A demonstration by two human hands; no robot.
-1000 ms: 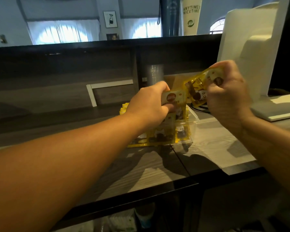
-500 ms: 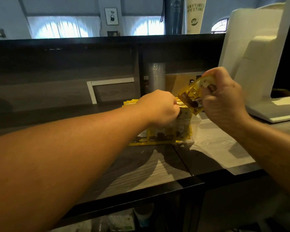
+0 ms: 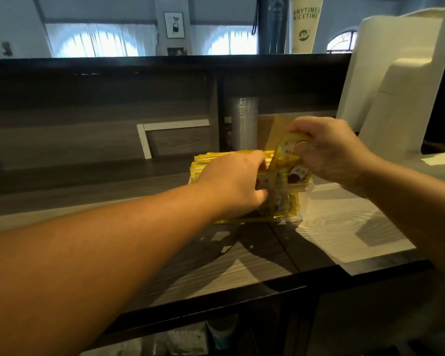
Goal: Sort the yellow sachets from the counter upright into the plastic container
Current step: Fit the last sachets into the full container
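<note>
A clear plastic container [image 3: 309, 188] stands on the counter, packed with upright yellow sachets [image 3: 285, 205]. My left hand [image 3: 235, 183] reaches into the row and grips the sachets near its right end, fingers curled over their tops. Just right of it, my right hand [image 3: 329, 152] grips a bunch of yellow sachets [image 3: 287, 156] and holds their lower ends over the container's right side. More sachet tops [image 3: 208, 159] show behind my left hand.
A white machine [image 3: 396, 80] stands at the right on the counter. A stack of clear cups [image 3: 243, 124] and a brown paper bag [image 3: 270, 132] sit behind the container, under the dark raised ledge [image 3: 165, 62]. The counter's front edge [image 3: 216, 307] is close below.
My right hand has come down and left with its sachets, from above the container to its right side. My left hand has sunk lower into the row.
</note>
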